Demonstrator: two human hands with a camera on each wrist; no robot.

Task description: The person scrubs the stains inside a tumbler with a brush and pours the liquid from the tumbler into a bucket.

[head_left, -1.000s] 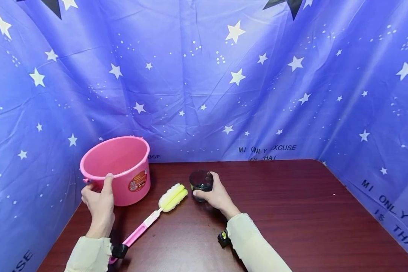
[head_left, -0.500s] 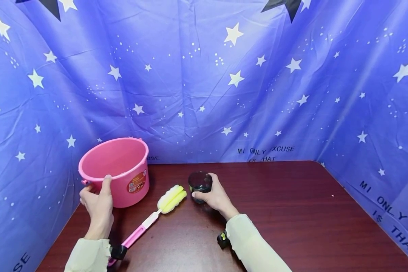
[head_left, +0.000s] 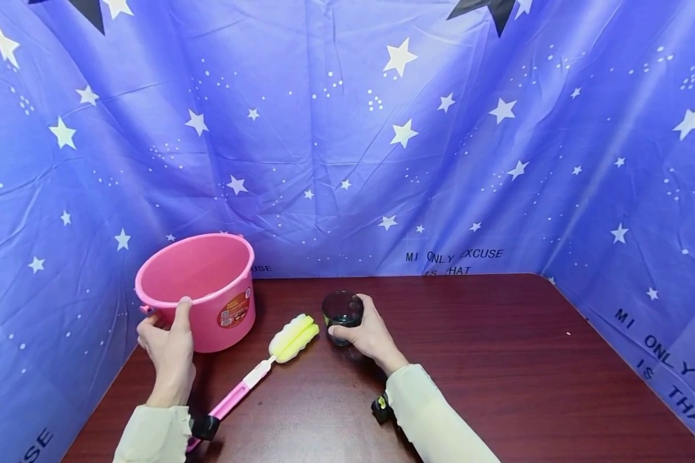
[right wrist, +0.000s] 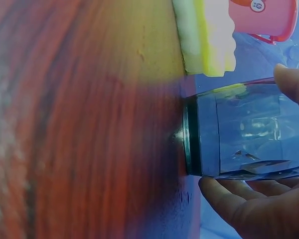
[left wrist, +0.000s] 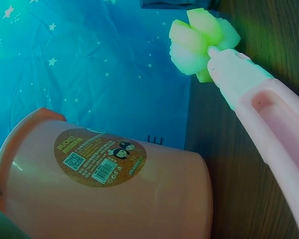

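Note:
A pink bucket [head_left: 208, 321] stands upright at the left of the table, its round label showing in the left wrist view. My left hand [head_left: 170, 354] grips the bucket near its rim, thumb at the rim and fingers at the left side, partly hidden. My right hand [head_left: 370, 335] holds a dark clear drinking glass [right wrist: 244, 132], thumb on one side and fingers on the other. The glass is upright, its base at the tabletop. Between the hands lies a bottle brush [head_left: 292, 339] with a yellow and white sponge head and a pink handle [left wrist: 269, 119].
The dark red-brown wooden table [head_left: 498, 360] extends to the right of the glass. A blue star-print cloth [head_left: 324, 161] hangs behind the table and along both sides. The brush handle passes beside my left wrist, where a black strap [head_left: 204, 426] sits.

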